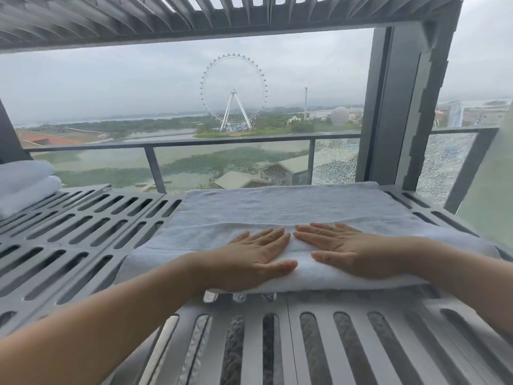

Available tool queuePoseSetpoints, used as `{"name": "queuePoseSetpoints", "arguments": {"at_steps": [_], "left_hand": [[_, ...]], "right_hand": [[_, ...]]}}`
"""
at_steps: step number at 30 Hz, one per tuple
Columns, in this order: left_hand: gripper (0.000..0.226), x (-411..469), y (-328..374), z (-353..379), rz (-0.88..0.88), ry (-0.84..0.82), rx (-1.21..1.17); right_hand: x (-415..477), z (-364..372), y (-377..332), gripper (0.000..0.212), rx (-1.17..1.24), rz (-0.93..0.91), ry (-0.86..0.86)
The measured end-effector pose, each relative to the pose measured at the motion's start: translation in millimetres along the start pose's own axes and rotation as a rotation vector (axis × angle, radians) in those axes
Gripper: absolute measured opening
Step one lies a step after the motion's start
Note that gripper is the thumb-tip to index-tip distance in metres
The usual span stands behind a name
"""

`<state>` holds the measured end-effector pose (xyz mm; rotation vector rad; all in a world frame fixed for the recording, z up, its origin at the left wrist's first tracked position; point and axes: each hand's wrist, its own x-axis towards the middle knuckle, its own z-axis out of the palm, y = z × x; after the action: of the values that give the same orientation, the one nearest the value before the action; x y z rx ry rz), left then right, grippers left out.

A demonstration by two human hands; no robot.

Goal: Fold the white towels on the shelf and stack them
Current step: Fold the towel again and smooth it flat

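At the far left of my view, a small stack of folded white towels (26,184) sits at the left end of the grey slotted shelf (83,234), partly cut off by the frame edge. Next along, a stretch of bare slotted surface separates that stack from the towel under my hands.

The white towel (277,204) lies across the middle and right of the same shelf level. Its far part is spread in one flat layer to the back edge. Its near part is doubled over into a thicker band with a rounded fold along the near side.

My left hand (255,259) lies palm down on that thick band, fingers (273,237) straight and close together, thumb out along the near fold. It presses on the towel and grips nothing. Just beside it, my right hand (347,251) lies the same way, fingers (316,232) flat and slightly spread, only pressing. The fingertips of the two hands angle toward each other and nearly meet over the towel's middle.

Further right, a dark upright post (394,107) rises to the slatted upper shelf (166,18). Beyond the glass I see a balcony railing (194,141) and, far off, a Ferris wheel (234,90).
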<state>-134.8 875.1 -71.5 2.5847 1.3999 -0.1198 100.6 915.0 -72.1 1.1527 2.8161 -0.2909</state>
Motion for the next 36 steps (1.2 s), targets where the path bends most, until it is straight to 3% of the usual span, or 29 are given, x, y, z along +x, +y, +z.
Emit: {"name": "queuePoseSetpoints", "arguments": {"at_steps": [5, 9, 14, 18, 21, 23, 25, 27, 29, 31, 33, 36], "left_hand": [[0.071, -25, 18, 7, 0.005, -0.029, -0.015], [0.072, -51, 29, 15, 0.022, -0.046, -0.021], [0.064, -58, 14, 6, -0.032, -0.022, -0.037], [0.059, -66, -27, 12, -0.123, 0.117, 0.005], [0.059, -71, -51, 14, -0.173, 0.18, -0.035], [0.06, -71, -54, 14, -0.177, 0.192, -0.045], [0.061, -71, -52, 15, -0.169, 0.204, -0.049], [0.06, -75, -49, 12, -0.16, 0.215, -0.036], [0.058, -78, -44, 8, -0.143, 0.24, 0.043], [0.053, -77, -25, 3, -0.098, 0.294, 0.084], [0.049, -70, 12, 2, -0.015, 0.321, -0.023], [0.049, -59, 66, 10, 0.044, 0.237, -0.178]], "right_hand": [[-23, 7, -23, 0.054, 0.027, 0.001, -0.03], [-42, 5, -50, 0.063, 0.138, 0.049, -0.044], [-9, 6, -93, 0.054, 0.308, 0.117, 0.135], [13, 21, -103, 0.054, 0.096, 0.177, 0.142], [9, 22, -104, 0.053, 0.083, 0.224, 0.147], [7, 21, -111, 0.051, 0.144, 0.25, 0.253], [1, 19, -121, 0.044, 0.178, 0.272, 0.481], [-10, 19, -132, 0.033, 0.072, 0.251, 0.708], [-21, 23, -139, 0.025, 0.02, 0.237, 0.809], [-31, 31, -141, 0.024, 0.031, 0.252, 0.786], [-38, 36, -140, 0.026, 0.048, 0.248, 0.7], [-46, 33, -130, 0.03, 0.055, 0.249, 0.533]]}}
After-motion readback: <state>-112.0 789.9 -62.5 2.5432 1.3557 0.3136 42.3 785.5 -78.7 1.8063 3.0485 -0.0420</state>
